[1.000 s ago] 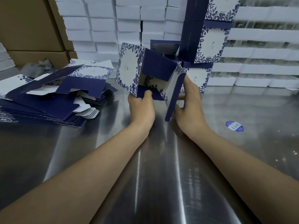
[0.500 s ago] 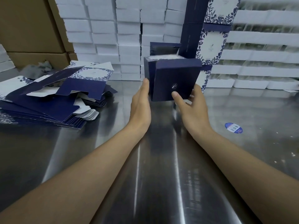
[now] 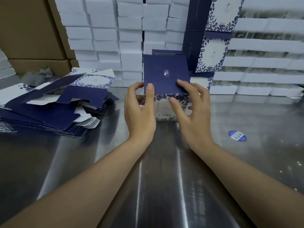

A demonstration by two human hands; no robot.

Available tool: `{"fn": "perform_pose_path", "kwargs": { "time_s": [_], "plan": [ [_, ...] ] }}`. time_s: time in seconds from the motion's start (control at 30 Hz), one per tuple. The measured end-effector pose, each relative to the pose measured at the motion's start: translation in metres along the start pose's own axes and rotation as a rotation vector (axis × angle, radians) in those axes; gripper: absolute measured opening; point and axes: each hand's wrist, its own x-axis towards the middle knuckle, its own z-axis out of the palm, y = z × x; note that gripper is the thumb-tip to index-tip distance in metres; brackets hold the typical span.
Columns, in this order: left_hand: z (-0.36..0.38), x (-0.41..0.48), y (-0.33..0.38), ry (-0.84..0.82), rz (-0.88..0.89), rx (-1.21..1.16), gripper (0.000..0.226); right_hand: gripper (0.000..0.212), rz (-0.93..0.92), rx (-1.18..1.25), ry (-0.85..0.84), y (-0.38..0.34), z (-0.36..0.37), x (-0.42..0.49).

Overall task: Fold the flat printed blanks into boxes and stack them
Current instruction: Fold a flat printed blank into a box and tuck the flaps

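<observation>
A folded navy box (image 3: 165, 74) with a small silver emblem on top and a blue floral front stands on the steel table (image 3: 164, 178) at the centre. My left hand (image 3: 139, 111) grips its left front corner, thumb on the top face. My right hand (image 3: 191, 111) holds the right side, fingertips on the top edge and thumb on the front. Behind and to the right rises a stack of finished boxes (image 3: 212, 50). A heap of flat printed blanks (image 3: 54, 104) lies at the left.
White foam trays (image 3: 105, 33) are stacked against the back wall, with more white trays (image 3: 263, 63) at the right. Brown cartons (image 3: 32, 30) stand at the back left. A round blue sticker (image 3: 237, 136) lies on the table to the right.
The box was turned with open flaps a second ago; its flaps are now closed and it has come down onto the table, top face up, with both hands over its front.
</observation>
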Motion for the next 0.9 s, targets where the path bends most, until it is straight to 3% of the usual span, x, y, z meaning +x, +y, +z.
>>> {"fn": "perform_pose_path", "kwargs": {
  "time_s": [0.2,0.33,0.47,0.7,0.9],
  "plan": [
    [-0.002,-0.002,-0.002,0.004,0.052,0.069,0.026,0.028,0.084,0.018,0.072,-0.002,-0.002,0.003],
    [-0.002,-0.003,-0.002,-0.035,0.213,0.235,0.029,0.023,0.087,0.017,0.045,-0.003,-0.001,0.004],
    [0.0,-0.008,-0.005,-0.136,0.395,0.304,0.017,0.018,0.032,0.052,0.017,-0.003,0.002,0.001],
    [0.004,-0.003,-0.006,-0.175,0.324,0.263,0.01,0.011,-0.022,0.042,0.009,-0.004,0.004,0.008],
    [-0.002,0.004,-0.01,-0.129,0.388,0.188,0.012,0.013,0.051,0.164,0.036,0.0,-0.001,0.006]
  ]
}}
